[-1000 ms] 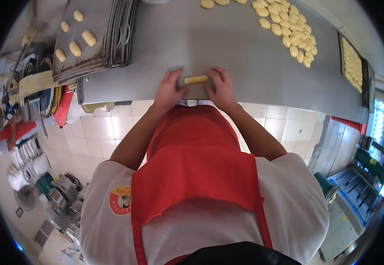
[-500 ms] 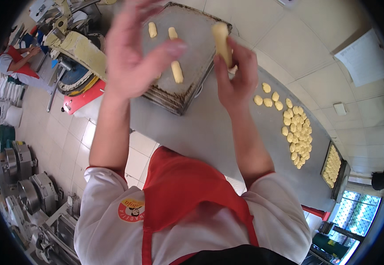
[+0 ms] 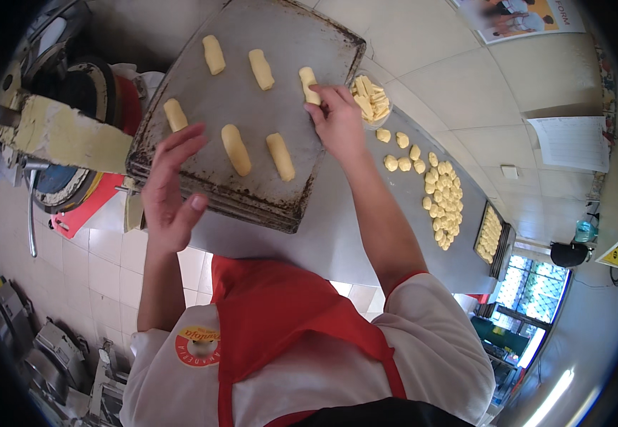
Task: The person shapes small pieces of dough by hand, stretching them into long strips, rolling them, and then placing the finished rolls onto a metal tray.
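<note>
My right hand (image 3: 330, 117) grips a short pale dough roll (image 3: 307, 80) between thumb and fingers at the right side of the top baking tray (image 3: 252, 21); the roll lies on or just above the metal. My left hand (image 3: 177, 196) is open, fingers loosely bent, at the tray's lower left edge and holds nothing. Several other dough rolls (image 3: 236, 149) lie spaced out on the stained tray, which tops a stack of similar trays. One roll near the left edge is just above my left fingers.
Beside the stack are a tub of cut strips (image 3: 371, 98) and many dough pieces (image 3: 444, 192) on the steel table (image 3: 337, 228). A filled tray (image 3: 487, 235) sits at the right end. Machinery with a cream-painted arm (image 3: 74, 132) stands at left, a tiled wall (image 3: 430, 64) behind.
My view has turned toward the tray stack. My right hand has carried the roll from the table onto the tray area; my left hand came off the table and has lowered to the tray's edge.
</note>
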